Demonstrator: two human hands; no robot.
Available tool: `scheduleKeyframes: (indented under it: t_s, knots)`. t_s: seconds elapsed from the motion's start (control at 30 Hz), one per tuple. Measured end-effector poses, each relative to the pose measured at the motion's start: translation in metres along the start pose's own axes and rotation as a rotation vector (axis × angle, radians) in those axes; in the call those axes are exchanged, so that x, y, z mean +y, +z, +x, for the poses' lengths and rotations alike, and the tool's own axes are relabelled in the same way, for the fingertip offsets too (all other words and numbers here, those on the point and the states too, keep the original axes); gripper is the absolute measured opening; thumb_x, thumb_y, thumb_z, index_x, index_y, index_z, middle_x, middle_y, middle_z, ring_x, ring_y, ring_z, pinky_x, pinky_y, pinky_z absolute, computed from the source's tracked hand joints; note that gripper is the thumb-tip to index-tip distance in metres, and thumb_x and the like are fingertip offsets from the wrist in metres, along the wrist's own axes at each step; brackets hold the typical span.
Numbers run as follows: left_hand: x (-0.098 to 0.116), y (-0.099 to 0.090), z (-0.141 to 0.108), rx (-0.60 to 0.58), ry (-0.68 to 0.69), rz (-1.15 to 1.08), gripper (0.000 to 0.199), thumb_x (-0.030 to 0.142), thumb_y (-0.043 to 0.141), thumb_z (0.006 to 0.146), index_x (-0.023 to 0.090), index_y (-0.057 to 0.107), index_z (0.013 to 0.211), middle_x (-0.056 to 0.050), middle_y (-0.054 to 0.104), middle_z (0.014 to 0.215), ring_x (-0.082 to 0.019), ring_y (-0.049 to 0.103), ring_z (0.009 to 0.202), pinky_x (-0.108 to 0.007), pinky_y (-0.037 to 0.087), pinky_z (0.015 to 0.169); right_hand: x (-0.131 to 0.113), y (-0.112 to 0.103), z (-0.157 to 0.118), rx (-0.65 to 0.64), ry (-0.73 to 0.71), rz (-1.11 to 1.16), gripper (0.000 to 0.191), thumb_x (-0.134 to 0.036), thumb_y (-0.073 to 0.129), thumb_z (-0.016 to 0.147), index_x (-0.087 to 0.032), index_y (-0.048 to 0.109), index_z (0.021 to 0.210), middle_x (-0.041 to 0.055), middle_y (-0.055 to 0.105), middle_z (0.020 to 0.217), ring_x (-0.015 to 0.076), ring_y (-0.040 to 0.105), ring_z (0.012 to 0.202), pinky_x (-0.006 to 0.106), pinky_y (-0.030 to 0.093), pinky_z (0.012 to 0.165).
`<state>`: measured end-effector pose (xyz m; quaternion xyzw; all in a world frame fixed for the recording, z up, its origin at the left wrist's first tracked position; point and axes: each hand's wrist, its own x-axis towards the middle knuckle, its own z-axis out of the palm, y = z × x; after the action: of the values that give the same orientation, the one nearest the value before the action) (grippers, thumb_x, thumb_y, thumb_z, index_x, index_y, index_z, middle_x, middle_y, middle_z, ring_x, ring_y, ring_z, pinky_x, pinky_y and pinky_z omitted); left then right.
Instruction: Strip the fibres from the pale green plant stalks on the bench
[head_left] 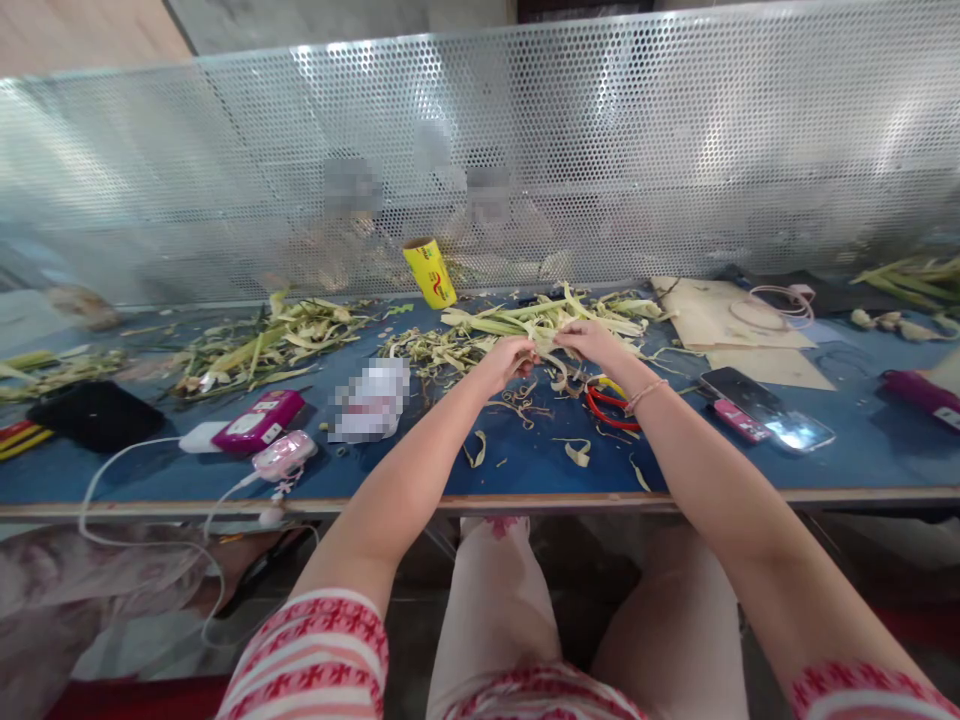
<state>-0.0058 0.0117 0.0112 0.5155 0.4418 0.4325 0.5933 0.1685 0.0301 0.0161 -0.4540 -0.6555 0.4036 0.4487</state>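
My left hand [511, 362] is closed in a pinch above the near edge of a pile of pale green, leafy plant stalks [495, 322]. Close beside it, my right hand [589, 342] pinches too, its fingertips turned toward the left. A pale plant strip [541, 336] shows between the fingertips of both hands; its exact shape is hard to make out. Below the right wrist lies a tool with red and yellow handles [609, 408], partly hidden by the forearm. Curled peelings [576, 452] are scattered on the blue table [525, 478] in front of me.
A perforated metal screen [675, 130] runs along the back, people blurred behind it. A yellow tube [430, 272] leans there. Leftward are another stalk heap [274, 340], a purple box [259, 420] and a white packet [371, 400]. Phones [750, 400] and brown card [727, 315] lie right.
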Motion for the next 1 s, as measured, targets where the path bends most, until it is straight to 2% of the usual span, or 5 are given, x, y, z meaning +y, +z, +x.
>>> scheduleKeyframes:
  t_s: [0.17,0.43,0.6,0.83,1.0]
  knots:
    - [-0.005,-0.002,0.003,-0.004,0.083,0.167,0.017,0.021,0.056,0.069,0.017,0.047,0.055,0.001,0.053,0.054,-0.007,0.042,0.044,-0.025,0.032,0.048,-0.013,-0.002,-0.002,0.109,0.041,0.173,0.008,-0.019,0.066,0.072,-0.015,0.061,0.068,-0.0063,0.043,0.046,0.005,0.032,0.042,0.023,0.02,0.044]
    - [-0.008,0.002,-0.002,-0.093,0.306,0.592,0.019,0.028,0.061,0.071,0.015,0.056,0.058,0.003,0.05,0.049,-0.008,0.043,0.048,-0.024,0.035,0.054,-0.025,0.004,-0.016,-0.157,-0.069,0.288,0.012,-0.024,0.07,0.072,-0.016,0.067,0.08,-0.0036,0.055,0.058,0.0046,0.035,0.047,0.021,0.028,0.045]
    - [-0.01,0.009,-0.005,-0.169,0.376,0.435,0.009,0.018,0.063,0.07,0.014,0.063,0.077,0.0,0.061,0.069,-0.009,0.051,0.061,-0.023,0.042,0.064,-0.028,0.01,-0.021,-0.33,-0.033,0.256,0.014,-0.024,0.064,0.075,-0.014,0.071,0.081,-0.0006,0.056,0.057,0.0076,0.043,0.052,0.021,0.031,0.047]
    - [-0.015,0.006,-0.003,-0.165,0.336,0.299,0.045,0.056,0.045,0.086,0.014,0.058,0.074,-0.002,0.055,0.056,-0.01,0.045,0.048,-0.024,0.035,0.049,-0.026,0.008,-0.02,-0.359,-0.102,0.071,0.021,-0.028,0.054,0.083,-0.014,0.07,0.08,-0.0055,0.038,0.047,0.0076,0.028,0.045,0.024,0.019,0.046]
    - [-0.017,0.005,0.001,-0.133,0.332,0.331,0.056,0.054,0.031,0.093,0.014,0.054,0.061,-0.005,0.057,0.056,-0.01,0.045,0.045,-0.025,0.037,0.052,-0.023,0.011,-0.013,-0.221,-0.247,-0.19,0.025,-0.025,0.048,0.086,-0.016,0.059,0.066,-0.0023,0.043,0.054,0.0109,0.039,0.055,0.026,0.029,0.056]
